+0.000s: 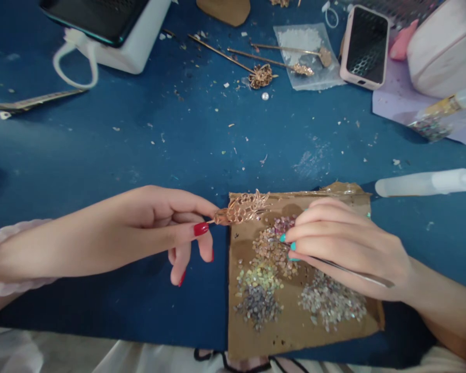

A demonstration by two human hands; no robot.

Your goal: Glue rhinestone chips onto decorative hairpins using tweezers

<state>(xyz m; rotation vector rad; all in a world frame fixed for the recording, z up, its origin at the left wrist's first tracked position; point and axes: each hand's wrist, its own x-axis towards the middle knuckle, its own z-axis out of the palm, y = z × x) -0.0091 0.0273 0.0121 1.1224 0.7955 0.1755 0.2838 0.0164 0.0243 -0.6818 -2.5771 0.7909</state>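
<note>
Between thumb and index finger, my left hand (166,228) pinches the stem of a gold openwork hairpin (246,207). Its filigree head points right, over the upper left edge of a cardboard piece (252,342). My right hand (345,243) grips slim metal tweezers (349,269), with their tips down at a pile of pinkish-brown chips (272,243). Whether the tips hold a chip, I cannot tell. Also on the cardboard lie yellow-green chips (260,274), grey chips (258,305) and clear whitish chips (332,300), the last partly under my right hand.
Several gold hairpins (260,76) and a bag of white bits (303,41) lie at the back. A white-tipped bottle (423,182) rests right of the cardboard. A pink-framed device (365,46), a phone (101,15) on a white box (140,52) and another pair of tweezers (31,102) surround the blue table (171,134).
</note>
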